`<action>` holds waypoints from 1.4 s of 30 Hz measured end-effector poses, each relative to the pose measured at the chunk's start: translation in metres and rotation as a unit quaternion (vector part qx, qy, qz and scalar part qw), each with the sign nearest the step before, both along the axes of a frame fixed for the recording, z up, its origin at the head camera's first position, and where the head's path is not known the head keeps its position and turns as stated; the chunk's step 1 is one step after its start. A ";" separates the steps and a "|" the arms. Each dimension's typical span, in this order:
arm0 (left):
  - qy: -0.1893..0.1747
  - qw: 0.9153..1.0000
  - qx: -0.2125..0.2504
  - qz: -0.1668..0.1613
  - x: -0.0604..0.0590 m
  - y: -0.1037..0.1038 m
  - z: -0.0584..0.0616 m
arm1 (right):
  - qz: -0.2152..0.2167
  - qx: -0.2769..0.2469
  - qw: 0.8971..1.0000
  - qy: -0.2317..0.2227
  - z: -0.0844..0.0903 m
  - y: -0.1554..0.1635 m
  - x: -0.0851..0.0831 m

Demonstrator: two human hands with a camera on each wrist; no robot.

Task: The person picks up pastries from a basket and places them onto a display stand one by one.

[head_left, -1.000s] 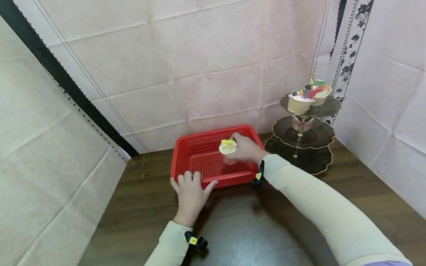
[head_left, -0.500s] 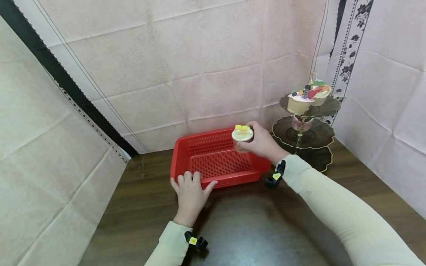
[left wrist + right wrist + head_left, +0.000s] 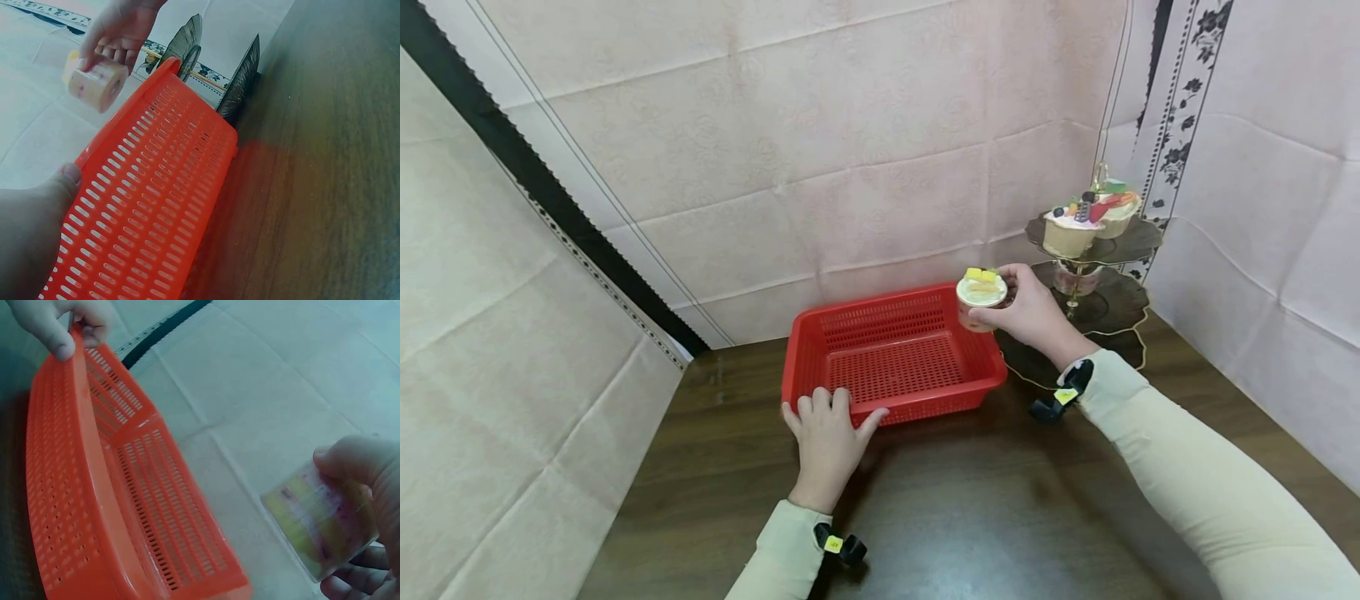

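Note:
A red perforated plastic basket [image 3: 925, 403] stands on the table. My left hand [image 3: 829, 454] grips its near rim, with the thumb outside and fingers over the edge in the right wrist view. My right hand [image 3: 1041, 312] holds a clear dessert cup [image 3: 977, 315] upright, just above the basket's right end. Cream and yellow cubes top the cup; layers of yellow and pink show through its side [image 3: 319, 519] in the right wrist view. The basket's inside shows only its slotted floor. Beyond the right hand rises a dark three-tier stand [image 3: 1123, 304], partly hidden behind that hand.
Two cupcakes [image 3: 1070, 240] with fruit toppings sit on the stand's top tier, and a clear cup [image 3: 1077, 280] stands on the middle one. Pale cloth walls [image 3: 880, 167] enclose the back and both sides of the wooden table [image 3: 955, 500].
My right hand has lifted the dessert cup out of the basket and carried it to the right, toward the stand. The left hand has stayed on the rim.

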State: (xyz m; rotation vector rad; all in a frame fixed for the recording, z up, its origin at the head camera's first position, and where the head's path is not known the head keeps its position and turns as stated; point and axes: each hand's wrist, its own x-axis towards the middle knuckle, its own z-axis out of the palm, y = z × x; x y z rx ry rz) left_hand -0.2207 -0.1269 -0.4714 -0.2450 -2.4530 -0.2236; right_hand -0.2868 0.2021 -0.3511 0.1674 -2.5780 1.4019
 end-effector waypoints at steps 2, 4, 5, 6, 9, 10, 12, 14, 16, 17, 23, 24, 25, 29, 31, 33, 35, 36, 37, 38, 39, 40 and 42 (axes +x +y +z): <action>-0.001 1.000 0.001 0.000 0.000 0.000 0.000 | -0.007 -0.014 1.000 -0.001 0.000 0.006 0.001; -0.003 1.000 0.001 0.000 -0.001 0.000 0.000 | -0.016 -0.021 1.000 0.003 -0.001 0.013 0.003; -0.003 1.000 0.001 0.000 -0.001 0.000 -0.001 | -0.021 -0.021 1.000 0.004 -0.002 0.017 0.004; -0.002 1.000 0.000 0.000 -0.001 0.000 -0.001 | -0.025 -0.023 0.999 0.006 -0.002 0.020 0.005; 0.000 1.000 -0.003 0.001 -0.001 -0.001 0.000 | -0.038 -0.021 0.999 0.007 -0.003 0.030 0.009; 0.001 1.000 -0.003 0.001 -0.001 -0.001 0.000 | -0.041 -0.019 0.999 0.007 -0.003 0.033 0.010; 0.002 1.000 -0.003 0.001 0.000 -0.001 0.000 | -0.048 -0.014 0.999 0.005 -0.002 0.039 0.011; 0.002 1.000 -0.002 0.000 0.000 -0.002 0.000 | -0.053 -0.010 0.999 0.006 -0.002 0.045 0.012; 0.001 1.000 0.001 -0.001 0.000 -0.002 0.001 | -0.055 -0.008 0.998 0.008 -0.001 0.051 0.012; 0.001 1.000 0.002 -0.001 0.000 -0.002 0.001 | -0.056 -0.007 0.998 0.010 -0.001 0.053 0.013; 0.002 1.000 0.006 -0.002 0.000 -0.002 0.001 | -0.060 -0.001 0.998 0.005 -0.002 0.067 0.013; 0.002 1.000 0.006 -0.002 0.000 -0.002 0.001 | -0.061 0.000 0.998 0.003 -0.002 0.069 0.013; 0.001 1.000 0.006 -0.003 0.000 -0.002 0.001 | -0.062 0.002 0.998 0.002 -0.002 0.071 0.013; -0.002 1.000 0.006 -0.002 0.000 -0.001 0.000 | -0.066 0.007 0.998 0.006 -0.005 0.079 0.013; -0.001 1.000 0.004 -0.002 -0.001 -0.001 0.000 | -0.071 0.009 0.997 0.009 -0.006 0.082 0.014; -0.001 1.000 0.005 -0.002 -0.001 -0.001 0.000 | -0.077 0.011 0.997 0.009 -0.008 0.085 0.014; -0.002 1.000 0.006 -0.002 -0.001 -0.001 -0.001 | -0.083 0.014 0.996 0.006 -0.010 0.088 0.014; -0.002 1.000 0.006 -0.002 -0.001 -0.001 -0.001 | -0.086 0.014 0.996 0.004 -0.011 0.089 0.014; -0.002 1.000 0.007 -0.002 -0.001 -0.001 -0.001 | -0.089 0.013 0.996 0.002 -0.012 0.090 0.014; -0.003 1.000 0.007 -0.002 -0.001 -0.001 -0.001 | -0.091 0.013 0.996 0.001 -0.012 0.091 0.014; -0.004 1.000 0.007 -0.002 -0.001 -0.001 -0.001 | -0.093 0.012 0.996 0.000 -0.013 0.092 0.013; -0.005 1.000 0.007 -0.002 -0.001 -0.001 -0.001 | -0.095 0.010 0.995 0.000 -0.014 0.092 0.013; -0.007 1.000 0.006 -0.001 -0.001 0.000 -0.001 | -0.098 0.008 0.995 -0.002 -0.015 0.094 0.013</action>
